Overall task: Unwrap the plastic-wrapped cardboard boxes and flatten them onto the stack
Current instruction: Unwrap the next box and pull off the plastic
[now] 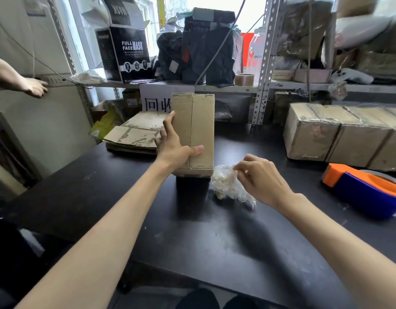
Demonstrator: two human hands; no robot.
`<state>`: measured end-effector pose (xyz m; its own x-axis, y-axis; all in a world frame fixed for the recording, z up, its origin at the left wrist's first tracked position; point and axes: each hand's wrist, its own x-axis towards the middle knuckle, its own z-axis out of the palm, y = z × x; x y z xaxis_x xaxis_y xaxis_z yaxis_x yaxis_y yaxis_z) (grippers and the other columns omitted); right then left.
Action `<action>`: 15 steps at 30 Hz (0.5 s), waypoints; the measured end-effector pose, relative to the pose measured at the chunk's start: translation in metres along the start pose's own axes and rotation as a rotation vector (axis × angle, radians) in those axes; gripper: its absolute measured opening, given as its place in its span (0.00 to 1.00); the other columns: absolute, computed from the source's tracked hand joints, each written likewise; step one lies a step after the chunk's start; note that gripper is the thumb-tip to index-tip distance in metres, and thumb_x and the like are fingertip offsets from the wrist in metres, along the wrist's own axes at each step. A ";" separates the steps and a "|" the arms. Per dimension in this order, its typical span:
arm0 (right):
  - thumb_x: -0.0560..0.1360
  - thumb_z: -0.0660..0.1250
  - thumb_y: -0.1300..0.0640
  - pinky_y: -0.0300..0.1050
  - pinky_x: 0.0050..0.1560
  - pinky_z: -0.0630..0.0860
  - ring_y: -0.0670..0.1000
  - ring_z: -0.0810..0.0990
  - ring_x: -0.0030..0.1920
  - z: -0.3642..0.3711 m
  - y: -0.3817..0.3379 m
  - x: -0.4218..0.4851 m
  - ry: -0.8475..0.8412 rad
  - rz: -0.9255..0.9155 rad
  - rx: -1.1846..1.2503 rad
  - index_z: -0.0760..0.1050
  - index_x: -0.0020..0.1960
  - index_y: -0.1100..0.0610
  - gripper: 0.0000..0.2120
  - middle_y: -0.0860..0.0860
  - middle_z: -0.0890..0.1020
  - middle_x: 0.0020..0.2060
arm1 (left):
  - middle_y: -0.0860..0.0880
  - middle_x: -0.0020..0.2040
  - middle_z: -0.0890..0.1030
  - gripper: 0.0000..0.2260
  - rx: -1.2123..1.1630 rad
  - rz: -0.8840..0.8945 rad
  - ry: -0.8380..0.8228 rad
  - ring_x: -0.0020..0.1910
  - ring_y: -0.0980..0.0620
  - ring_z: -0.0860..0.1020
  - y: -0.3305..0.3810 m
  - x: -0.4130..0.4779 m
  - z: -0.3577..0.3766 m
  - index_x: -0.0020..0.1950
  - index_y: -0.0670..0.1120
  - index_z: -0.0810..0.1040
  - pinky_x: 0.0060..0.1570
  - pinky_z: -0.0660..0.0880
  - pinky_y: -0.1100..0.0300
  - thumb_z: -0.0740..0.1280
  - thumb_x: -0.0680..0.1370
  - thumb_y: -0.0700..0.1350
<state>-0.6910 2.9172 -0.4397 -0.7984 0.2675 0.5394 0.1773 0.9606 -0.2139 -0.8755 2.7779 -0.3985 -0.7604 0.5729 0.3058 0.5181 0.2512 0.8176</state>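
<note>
Gripping the upright cardboard box (201,130) at mid-table, the left hand (172,148) wraps its left edge, thumb across the front. Just right of its lower corner, the right hand (259,177) pinches crumpled plastic wrap (226,184). The flattened stack (134,137) sits at the black table's (103,197) far-left edge, and wrapped boxes (337,132) and a tape dispenser (366,192) line the right.

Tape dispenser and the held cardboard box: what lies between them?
In the head view, crumpled plastic wrap, pinched by the right hand, lies between them.

Bare brown box (201,130) upright, gripped by the left hand (174,148). Crumpled clear wrap (226,186) pinched at the right hand (259,177) fingertips. Flattened stack (134,137) just beyond the left fingers, wrapped boxes (339,134) well right of them.
</note>
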 end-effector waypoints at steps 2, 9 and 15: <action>0.77 0.63 0.64 0.52 0.43 0.77 0.60 0.82 0.38 -0.007 0.003 0.002 0.035 0.086 0.096 0.82 0.48 0.63 0.09 0.56 0.83 0.38 | 0.45 0.76 0.59 0.47 -0.003 0.008 0.010 0.71 0.42 0.58 0.000 0.000 0.000 0.80 0.53 0.49 0.61 0.55 0.57 0.78 0.72 0.45; 0.70 0.76 0.58 0.48 0.45 0.75 0.52 0.81 0.41 -0.020 0.004 0.013 0.145 0.460 0.145 0.78 0.53 0.55 0.13 0.43 0.79 0.32 | 0.46 0.76 0.58 0.47 0.004 0.007 0.015 0.71 0.40 0.58 0.002 -0.004 0.000 0.80 0.51 0.49 0.67 0.59 0.53 0.78 0.72 0.45; 0.71 0.66 0.65 0.49 0.50 0.77 0.55 0.81 0.44 -0.023 0.000 0.026 0.392 0.549 0.260 0.82 0.43 0.54 0.09 0.55 0.82 0.43 | 0.47 0.77 0.57 0.48 0.006 0.012 0.012 0.71 0.40 0.59 0.002 -0.006 -0.002 0.80 0.52 0.49 0.69 0.59 0.51 0.78 0.72 0.45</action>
<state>-0.6989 2.9258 -0.4067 -0.3596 0.7604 0.5407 0.3123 0.6442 -0.6982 -0.8707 2.7738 -0.3975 -0.7590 0.5663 0.3213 0.5291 0.2490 0.8112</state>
